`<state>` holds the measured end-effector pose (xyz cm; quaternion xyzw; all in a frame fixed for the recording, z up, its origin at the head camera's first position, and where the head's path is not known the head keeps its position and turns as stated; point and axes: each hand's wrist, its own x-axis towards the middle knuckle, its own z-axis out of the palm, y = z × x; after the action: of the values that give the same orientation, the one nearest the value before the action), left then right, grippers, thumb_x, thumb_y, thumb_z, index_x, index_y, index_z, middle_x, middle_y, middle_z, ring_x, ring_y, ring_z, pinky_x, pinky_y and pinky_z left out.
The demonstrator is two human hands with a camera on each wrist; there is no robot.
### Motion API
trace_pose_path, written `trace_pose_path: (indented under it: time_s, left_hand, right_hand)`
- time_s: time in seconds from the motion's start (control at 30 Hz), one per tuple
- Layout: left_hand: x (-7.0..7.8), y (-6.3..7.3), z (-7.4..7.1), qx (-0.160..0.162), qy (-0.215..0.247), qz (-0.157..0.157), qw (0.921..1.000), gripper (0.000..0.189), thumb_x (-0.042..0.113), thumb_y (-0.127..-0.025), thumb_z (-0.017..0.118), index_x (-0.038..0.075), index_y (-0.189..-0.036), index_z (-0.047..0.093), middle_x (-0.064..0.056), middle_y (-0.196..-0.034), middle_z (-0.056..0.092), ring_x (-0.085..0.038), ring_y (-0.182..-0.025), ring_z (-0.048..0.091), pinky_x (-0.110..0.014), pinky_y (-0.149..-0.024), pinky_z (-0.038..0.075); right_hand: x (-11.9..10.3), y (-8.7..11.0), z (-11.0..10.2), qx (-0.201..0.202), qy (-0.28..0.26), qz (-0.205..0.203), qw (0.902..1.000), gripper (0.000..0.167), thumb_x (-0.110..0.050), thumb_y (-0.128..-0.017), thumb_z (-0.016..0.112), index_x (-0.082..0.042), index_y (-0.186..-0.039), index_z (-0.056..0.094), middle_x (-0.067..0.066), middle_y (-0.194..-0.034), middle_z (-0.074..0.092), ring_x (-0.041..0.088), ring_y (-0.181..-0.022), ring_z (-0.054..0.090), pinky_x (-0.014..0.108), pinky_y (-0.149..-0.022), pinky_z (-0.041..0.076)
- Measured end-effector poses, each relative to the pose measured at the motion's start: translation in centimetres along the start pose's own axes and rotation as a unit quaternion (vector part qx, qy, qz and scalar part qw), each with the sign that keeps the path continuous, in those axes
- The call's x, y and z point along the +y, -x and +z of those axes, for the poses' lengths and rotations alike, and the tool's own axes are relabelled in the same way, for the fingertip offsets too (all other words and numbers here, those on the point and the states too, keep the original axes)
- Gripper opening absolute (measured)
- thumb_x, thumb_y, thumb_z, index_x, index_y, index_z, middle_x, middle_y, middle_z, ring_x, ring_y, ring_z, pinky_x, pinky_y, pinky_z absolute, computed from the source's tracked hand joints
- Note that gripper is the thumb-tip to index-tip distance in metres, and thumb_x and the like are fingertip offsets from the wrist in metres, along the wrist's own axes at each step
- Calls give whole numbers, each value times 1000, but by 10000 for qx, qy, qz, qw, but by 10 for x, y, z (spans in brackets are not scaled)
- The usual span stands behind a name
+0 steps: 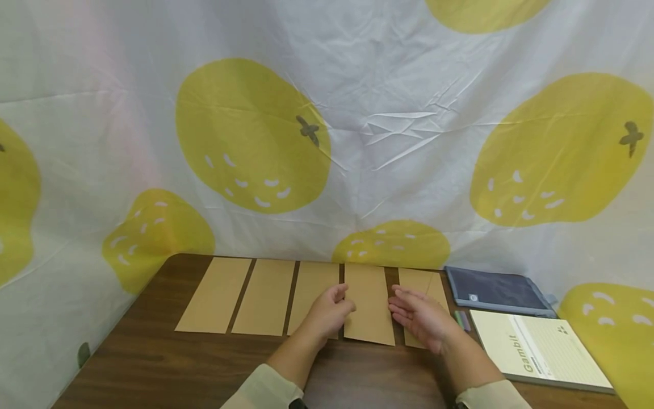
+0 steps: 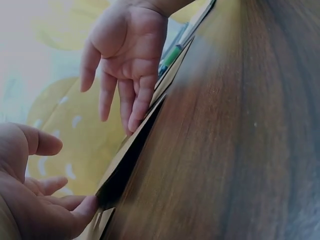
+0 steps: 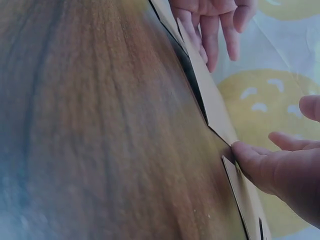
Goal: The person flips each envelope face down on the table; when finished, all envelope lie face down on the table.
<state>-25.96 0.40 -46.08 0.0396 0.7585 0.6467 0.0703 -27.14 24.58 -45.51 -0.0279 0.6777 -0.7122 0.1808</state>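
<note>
Several flat brown paper rectangles lie side by side in a row on the dark wooden table [image 1: 148, 363]. Between my hands is the fourth brown paper rectangle [image 1: 365, 307] from the left; in the wrist views it bows up a little, with a dark gap beneath. My left hand [image 1: 328, 312] is at its left edge, fingers loosely bent, a fingertip touching the edge in the left wrist view. At the opposite edge, my right hand [image 1: 423, 321] has its palm turned inward and fingers extended, partly covering the rightmost brown paper rectangle [image 1: 416, 278].
To the right lie a dark blue zip pouch [image 1: 501, 289], a cream notepad [image 1: 552, 349] printed "Gambit", and small coloured sticks [image 1: 462, 321] by the notepad's corner. A white curtain [image 1: 388, 142] with yellow fruit shapes hangs behind the table's back edge.
</note>
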Motion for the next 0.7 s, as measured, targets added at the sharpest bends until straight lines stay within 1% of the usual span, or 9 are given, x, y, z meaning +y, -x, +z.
trace_pose_path:
  time_s: [0.13, 0.27, 0.3, 0.37, 0.43, 0.5, 0.57, 0.63, 0.7]
  left_hand:
    - [0, 1, 1, -70, -94, 16, 9999, 66, 17, -95, 66, 4, -158, 49, -25, -164, 48, -45, -156, 42, -62, -126, 38]
    - [1, 1, 2, -61, -192, 53, 9998, 65, 19, -95, 66, 6, -157, 51, -25, -164, 49, -45, -155, 43, -62, -125, 39]
    - [1, 2, 3, -50, -200, 68, 9998, 65, 19, -95, 66, 7, -157, 51, -24, -164, 49, -45, -154, 44, -62, -124, 41]
    - [3, 3, 5, -52, -104, 126, 9999, 64, 19, -95, 66, 7, -156, 52, -21, -163, 50, -45, -154, 44, -62, -124, 41]
    - [6, 5, 9, -76, 66, 213, 9997, 63, 19, -95, 66, 6, -155, 52, -20, -163, 51, -45, -154, 44, -63, -124, 40]
    - [9, 7, 16, -162, 262, 252, 9992, 61, 18, -95, 66, 7, -154, 53, -18, -163, 51, -45, -154, 44, -63, -125, 39]
    - [13, 9, 25, -264, 399, 297, 9984, 61, 17, -95, 66, 6, -154, 53, -19, -163, 51, -45, -153, 45, -63, -125, 39]
    - [15, 11, 35, -393, 431, 278, 9979, 60, 18, -96, 65, 7, -154, 54, -19, -163, 51, -44, -153, 45, -63, -125, 39]
    - [18, 11, 44, -530, 484, 274, 9970, 61, 17, -96, 65, 5, -155, 52, -20, -163, 51, -43, -153, 46, -63, -126, 38]
  right_hand:
    - [0, 0, -1, 36, -21, 26, 10000, 67, -27, -117, 41, 7, -168, 14, 39, -171, 19, 48, -161, 27, 55, -134, 24]
    - [-2, 1, -4, 35, 22, 20, 10000, 68, -29, -117, 41, 7, -168, 14, 37, -172, 21, 47, -161, 28, 53, -134, 26]
    - [-4, 2, -5, 94, 50, 1, 9999, 69, -31, -116, 43, 7, -167, 16, 36, -172, 23, 45, -159, 33, 51, -133, 30]
    - [-10, 5, -11, 152, 109, -51, 9998, 71, -34, -116, 43, 6, -168, 16, 33, -173, 25, 43, -159, 34, 46, -131, 35]
    - [-18, 9, -19, 274, 230, -125, 9993, 74, -39, -116, 45, 4, -168, 16, 31, -173, 27, 37, -156, 42, 42, -128, 41]
    - [-25, 14, -30, 420, 341, -178, 9984, 78, -44, -115, 46, 3, -169, 16, 29, -173, 29, 26, -148, 54, 36, -122, 48]
    - [-28, 19, -43, 500, 501, -210, 9973, 81, -48, -114, 47, 1, -170, 14, 29, -173, 28, 15, -139, 61, 33, -119, 51]
    - [-29, 25, -55, 629, 617, -208, 9959, 83, -49, -114, 47, 1, -170, 13, 29, -173, 29, 4, -128, 65, 29, -114, 54]
    - [-29, 31, -67, 725, 748, -187, 9944, 84, -50, -114, 46, 1, -170, 12, 29, -172, 30, 0, -122, 67, 26, -110, 56]
